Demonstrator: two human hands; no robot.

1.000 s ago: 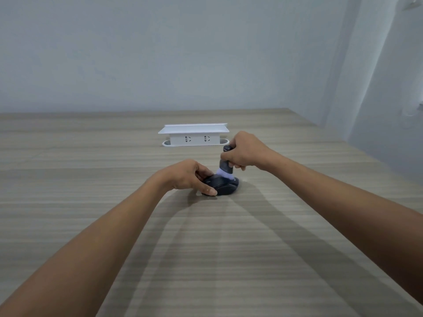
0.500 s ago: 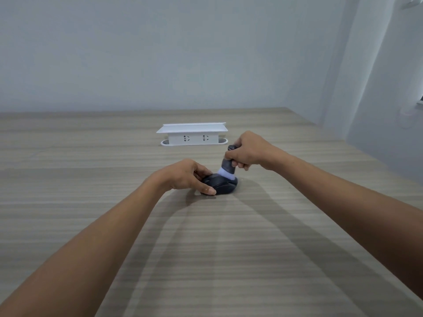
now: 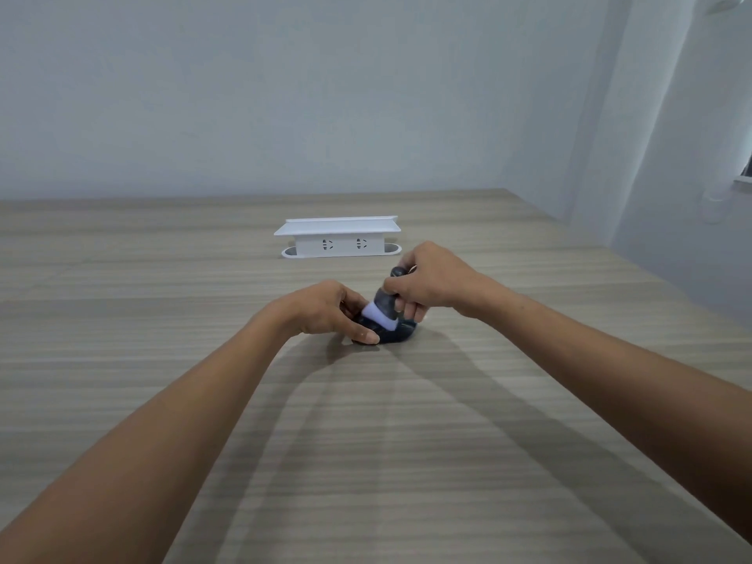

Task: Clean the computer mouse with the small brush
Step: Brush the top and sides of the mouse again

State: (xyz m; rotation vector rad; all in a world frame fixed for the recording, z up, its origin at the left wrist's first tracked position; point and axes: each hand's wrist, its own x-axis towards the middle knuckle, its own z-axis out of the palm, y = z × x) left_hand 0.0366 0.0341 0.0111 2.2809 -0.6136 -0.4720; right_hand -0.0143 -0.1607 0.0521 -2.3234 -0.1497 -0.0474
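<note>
Gripping one brush in right hand fingers, left hand fingers pinching one mouse

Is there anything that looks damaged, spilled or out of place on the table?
Nothing stands out. The left hand holds the mouse flat on the table; the right hand grips the brush on it.

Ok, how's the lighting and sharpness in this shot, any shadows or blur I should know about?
Head view: soft, even light with no glare; both forearms cast faint shadows on the table converging under the mouse. The brush in the right hand looks slightly smeared. Wide-angle bending shows at the edges.
</note>
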